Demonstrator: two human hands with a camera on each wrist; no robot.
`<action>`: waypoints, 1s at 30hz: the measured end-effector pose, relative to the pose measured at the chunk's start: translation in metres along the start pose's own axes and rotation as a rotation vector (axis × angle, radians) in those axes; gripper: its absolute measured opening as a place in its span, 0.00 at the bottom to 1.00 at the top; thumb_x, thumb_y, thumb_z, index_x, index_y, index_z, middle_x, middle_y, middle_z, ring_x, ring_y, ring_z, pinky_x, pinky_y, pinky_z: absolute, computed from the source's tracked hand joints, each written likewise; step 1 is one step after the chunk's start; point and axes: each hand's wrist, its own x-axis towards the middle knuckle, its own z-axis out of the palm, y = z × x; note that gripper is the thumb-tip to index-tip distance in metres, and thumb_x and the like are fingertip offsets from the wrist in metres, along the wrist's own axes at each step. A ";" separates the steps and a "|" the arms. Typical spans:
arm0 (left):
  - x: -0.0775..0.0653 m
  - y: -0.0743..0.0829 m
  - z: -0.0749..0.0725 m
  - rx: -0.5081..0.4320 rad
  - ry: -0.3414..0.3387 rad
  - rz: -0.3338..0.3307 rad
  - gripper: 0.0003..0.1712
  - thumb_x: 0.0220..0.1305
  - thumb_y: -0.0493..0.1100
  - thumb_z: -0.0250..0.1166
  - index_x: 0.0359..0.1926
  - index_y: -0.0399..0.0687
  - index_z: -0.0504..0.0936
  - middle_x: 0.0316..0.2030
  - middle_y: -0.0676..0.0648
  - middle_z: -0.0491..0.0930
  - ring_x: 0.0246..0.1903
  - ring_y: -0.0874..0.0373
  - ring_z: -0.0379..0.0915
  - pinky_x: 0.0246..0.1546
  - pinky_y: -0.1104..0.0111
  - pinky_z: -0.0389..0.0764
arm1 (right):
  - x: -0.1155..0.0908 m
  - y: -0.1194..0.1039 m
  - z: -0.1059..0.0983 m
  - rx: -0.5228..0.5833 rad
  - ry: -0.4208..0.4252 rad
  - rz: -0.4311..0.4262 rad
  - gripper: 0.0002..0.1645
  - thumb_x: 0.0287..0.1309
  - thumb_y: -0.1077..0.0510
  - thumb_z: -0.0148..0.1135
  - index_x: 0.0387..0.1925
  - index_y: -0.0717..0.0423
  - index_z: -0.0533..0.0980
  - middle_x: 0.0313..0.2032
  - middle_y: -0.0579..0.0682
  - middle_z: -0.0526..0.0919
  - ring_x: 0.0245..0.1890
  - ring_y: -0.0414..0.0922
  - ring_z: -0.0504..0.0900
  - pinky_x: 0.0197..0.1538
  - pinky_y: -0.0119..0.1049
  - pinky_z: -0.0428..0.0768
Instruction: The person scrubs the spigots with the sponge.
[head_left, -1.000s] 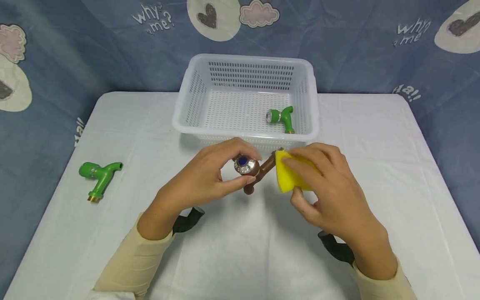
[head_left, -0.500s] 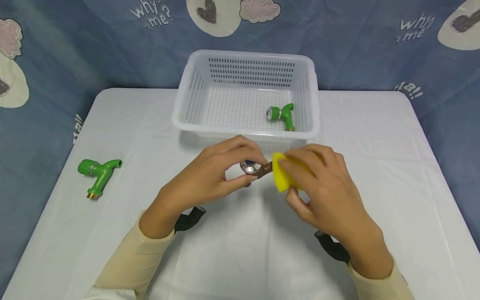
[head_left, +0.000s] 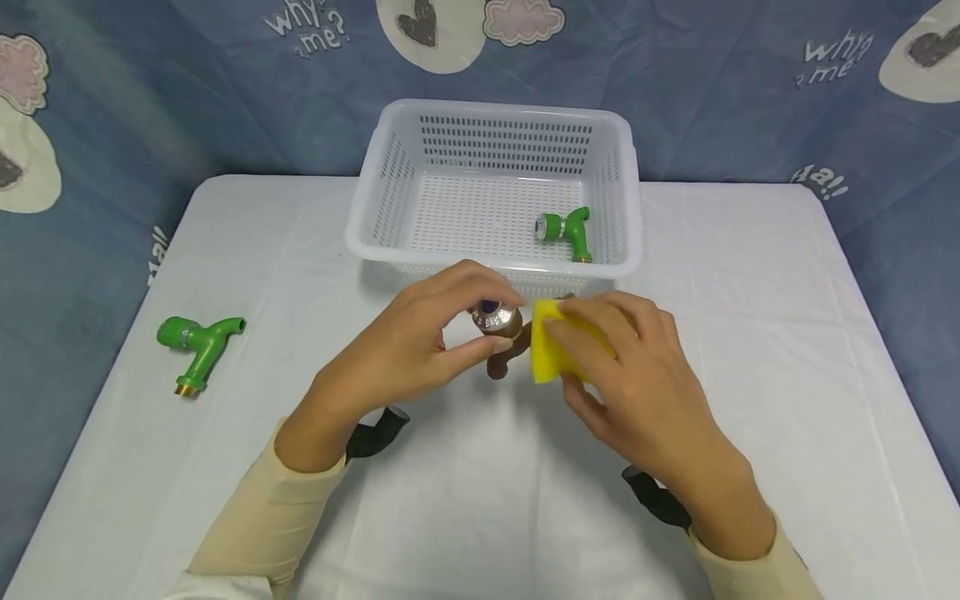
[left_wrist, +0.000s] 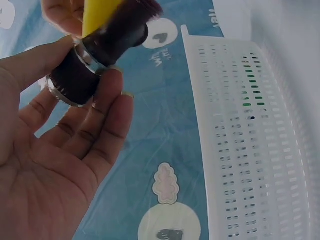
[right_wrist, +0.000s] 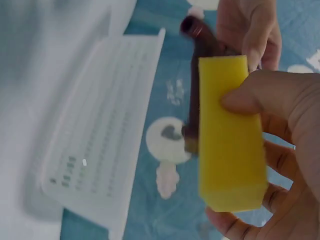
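A brown tap (head_left: pixel 498 364) with a silver-ringed knob and a blue centre is in the middle of the head view. My left hand (head_left: pixel 423 333) pinches its knob end between thumb and fingers, also seen in the left wrist view around the dark tap body (left_wrist: pixel 75 80). My right hand (head_left: pixel 637 383) grips a yellow sponge (head_left: pixel 551 342) against the tap's body. In the right wrist view the thumb presses the sponge (right_wrist: pixel 230 150), which hides part of the tap (right_wrist: pixel 196 90); its open spout end points up there.
A white perforated basket (head_left: pixel 491 265) stands behind the hands, with a green tap (head_left: pixel 576 233) inside. Another green tap (head_left: pixel 202 350) lies on the white tablecloth (head_left: pixel 465 517) at the left. A blue patterned cloth (head_left: pixel 697 100) hangs behind the table.
The right hand has shifted a little left with the sponge, along the tap toward its knob. The brown tap has turned slightly back and forth in the left hand.
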 end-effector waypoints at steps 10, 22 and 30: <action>-0.001 0.001 -0.004 -0.052 0.056 -0.067 0.22 0.61 0.40 0.79 0.55 0.50 0.83 0.51 0.59 0.82 0.45 0.63 0.77 0.51 0.66 0.81 | -0.001 0.004 -0.010 -0.002 0.070 0.022 0.34 0.46 0.68 0.77 0.58 0.61 0.79 0.59 0.60 0.78 0.58 0.66 0.71 0.56 0.60 0.70; -0.002 0.002 -0.006 -0.111 0.068 -0.095 0.21 0.62 0.39 0.78 0.55 0.48 0.83 0.50 0.58 0.84 0.45 0.61 0.80 0.53 0.64 0.82 | 0.000 0.009 -0.011 -0.009 0.109 0.028 0.38 0.39 0.75 0.76 0.57 0.61 0.79 0.59 0.60 0.79 0.61 0.65 0.71 0.61 0.59 0.71; -0.002 0.005 -0.009 -0.186 0.096 -0.158 0.21 0.62 0.37 0.78 0.55 0.45 0.83 0.48 0.57 0.85 0.37 0.62 0.82 0.49 0.64 0.85 | 0.003 0.000 -0.012 0.071 0.177 -0.068 0.31 0.48 0.72 0.68 0.57 0.63 0.79 0.61 0.60 0.80 0.62 0.66 0.72 0.64 0.55 0.69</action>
